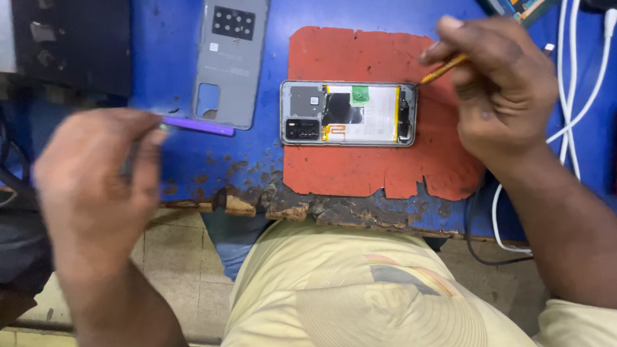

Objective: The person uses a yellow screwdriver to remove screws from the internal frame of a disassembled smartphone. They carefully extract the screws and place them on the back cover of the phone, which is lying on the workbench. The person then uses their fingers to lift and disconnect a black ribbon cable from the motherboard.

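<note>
opened phone (348, 113) lies lengthwise left-right on red mat (364, 171) | right hand (502, 82) nearer, orange tool (443, 69) pinched | left hand (94, 186) blurred, closed on purple tool (197, 125)

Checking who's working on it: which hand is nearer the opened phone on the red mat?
Right. The right hand hovers just off the opened phone's right end, holding a thin yellow tool. The left hand is far off to its left, blurred.

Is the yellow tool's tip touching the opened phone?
Apart. The head view shows red mat between the yellow tool tip and the opened phone edge.
</note>
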